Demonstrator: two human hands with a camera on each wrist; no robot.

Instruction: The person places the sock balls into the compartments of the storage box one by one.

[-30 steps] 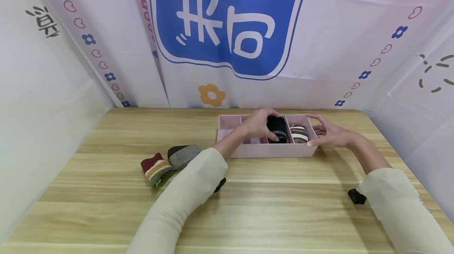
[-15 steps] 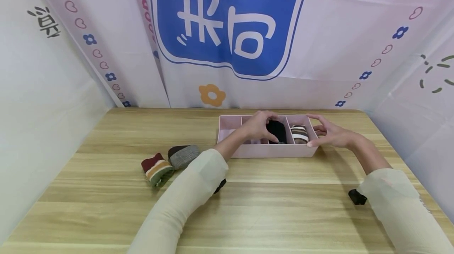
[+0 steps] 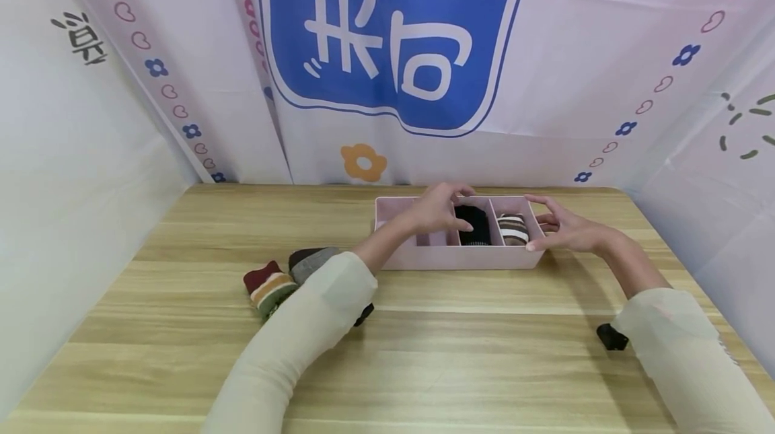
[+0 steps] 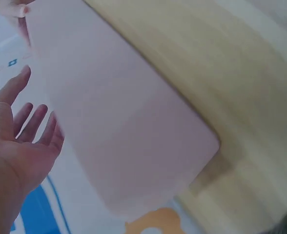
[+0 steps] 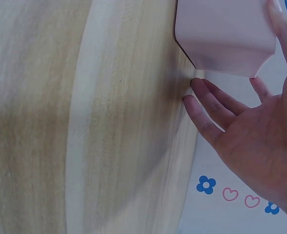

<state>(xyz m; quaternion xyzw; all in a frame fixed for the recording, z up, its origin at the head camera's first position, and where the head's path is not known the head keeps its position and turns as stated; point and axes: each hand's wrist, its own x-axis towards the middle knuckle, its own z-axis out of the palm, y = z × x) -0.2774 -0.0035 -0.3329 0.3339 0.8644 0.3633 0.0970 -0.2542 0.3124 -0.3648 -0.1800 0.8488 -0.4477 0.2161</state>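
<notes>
A pink divided box (image 3: 463,258) stands near the back of the table. A rolled black sock (image 3: 474,225) lies in one compartment, and a striped brown and white sock (image 3: 513,229) fills the rightmost one. My left hand (image 3: 437,208) hovers over the box beside the black sock, thumb and fingers spread apart and holding nothing. In the left wrist view that left hand (image 4: 24,141) shows loose fingers above the box rim. My right hand (image 3: 566,227) holds the box's right end between thumb and index finger; its other fingers (image 5: 209,105) extend beyond the end wall in the right wrist view.
On the left of the wooden table (image 3: 151,340) lie a rolled red, orange and green sock (image 3: 269,287) and a grey sock (image 3: 310,263), partly covered by the left sleeve. A printed white cloth (image 3: 315,145) hangs behind the table.
The left hand has let go of the black sock and drawn slightly up and left, spreading its thumb. The black sock sits lower in its compartment. The right hand has kept its place.
</notes>
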